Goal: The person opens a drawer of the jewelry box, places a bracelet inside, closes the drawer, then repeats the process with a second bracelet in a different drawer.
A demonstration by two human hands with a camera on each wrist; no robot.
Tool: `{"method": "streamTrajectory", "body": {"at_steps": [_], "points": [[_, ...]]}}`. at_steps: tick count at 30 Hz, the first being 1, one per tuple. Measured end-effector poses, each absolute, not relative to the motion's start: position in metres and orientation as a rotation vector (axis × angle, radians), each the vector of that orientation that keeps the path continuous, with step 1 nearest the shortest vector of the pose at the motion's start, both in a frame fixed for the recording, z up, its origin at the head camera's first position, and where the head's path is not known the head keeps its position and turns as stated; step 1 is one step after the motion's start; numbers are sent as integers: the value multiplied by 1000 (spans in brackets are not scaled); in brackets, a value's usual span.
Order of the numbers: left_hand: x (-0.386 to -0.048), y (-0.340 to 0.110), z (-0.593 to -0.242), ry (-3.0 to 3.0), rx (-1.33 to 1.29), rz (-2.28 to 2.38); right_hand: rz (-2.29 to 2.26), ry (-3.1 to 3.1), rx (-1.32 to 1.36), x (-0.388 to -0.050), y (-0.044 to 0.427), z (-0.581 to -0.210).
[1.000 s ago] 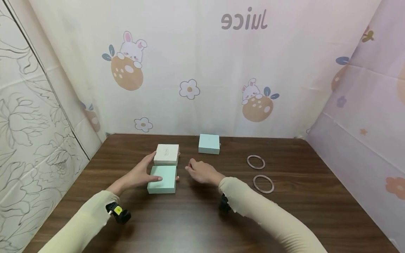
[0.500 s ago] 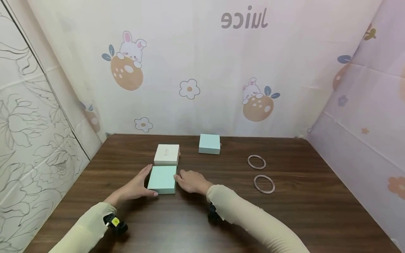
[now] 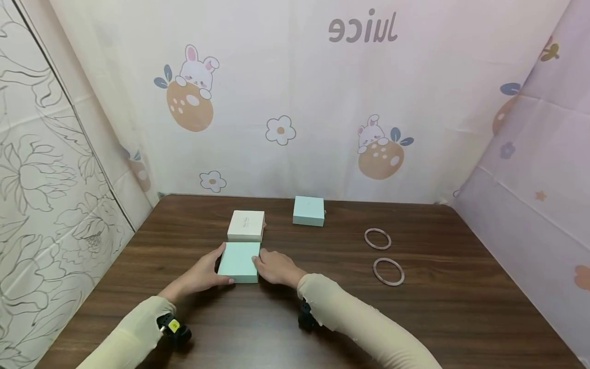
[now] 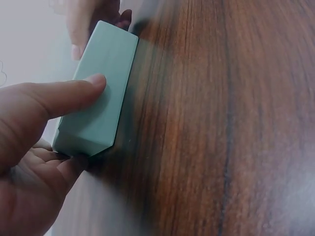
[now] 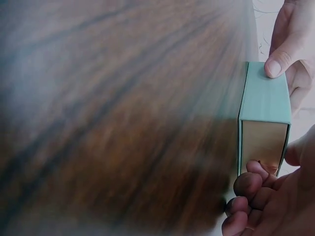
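As the R hand (image 3: 277,268), no longer apart, is curling fingers round the near mint box (image 3: 239,260) at right end, the L hand (image 3: 200,274) is gripping its left side, so it's prob being steadied btwn both, nearside of white box (image 3: 246,226).

Here we are in a small curtained-off nook, indoors by the look of it, with a dark brown wood-grain tabletop (image 3: 479,307) running right up to a creamy white hanging curtain (image 3: 318,82) dotted with white rabbits (image 3: 196,73) hugging orange fruit and a grey word "Juice" (image 3: 367,33) in mirror writing. Over on the left, a white sheet with grey line-drawn flowers (image 3: 41,174) closes that side, and a lilac-tinted, creased sheet (image 3: 530,205) walls the right; home or studio, you can't tell!
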State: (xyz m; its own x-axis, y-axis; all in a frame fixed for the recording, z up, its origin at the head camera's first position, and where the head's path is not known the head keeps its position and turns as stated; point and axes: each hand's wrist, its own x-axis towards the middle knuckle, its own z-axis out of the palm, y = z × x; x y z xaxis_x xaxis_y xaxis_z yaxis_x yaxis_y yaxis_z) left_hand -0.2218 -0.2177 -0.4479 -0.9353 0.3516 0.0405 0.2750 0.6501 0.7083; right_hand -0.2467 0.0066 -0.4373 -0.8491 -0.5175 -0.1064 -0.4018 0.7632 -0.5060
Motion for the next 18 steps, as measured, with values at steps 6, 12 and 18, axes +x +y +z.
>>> {"method": "streamTrajectory", "body": {"at_steps": [6, 12, 18], "points": [[-221, -216, -448, 2783, 523, 1149, -710, 2731, -711, -247, 5, -438], [-222, -215, -447, 2772, 543, 1185, -710, 2723, -715, -246, 6, -436], [-224, -212, -444, 2763, 547, 1222, -730, 2706, -701, -246, 9, -430]]}}
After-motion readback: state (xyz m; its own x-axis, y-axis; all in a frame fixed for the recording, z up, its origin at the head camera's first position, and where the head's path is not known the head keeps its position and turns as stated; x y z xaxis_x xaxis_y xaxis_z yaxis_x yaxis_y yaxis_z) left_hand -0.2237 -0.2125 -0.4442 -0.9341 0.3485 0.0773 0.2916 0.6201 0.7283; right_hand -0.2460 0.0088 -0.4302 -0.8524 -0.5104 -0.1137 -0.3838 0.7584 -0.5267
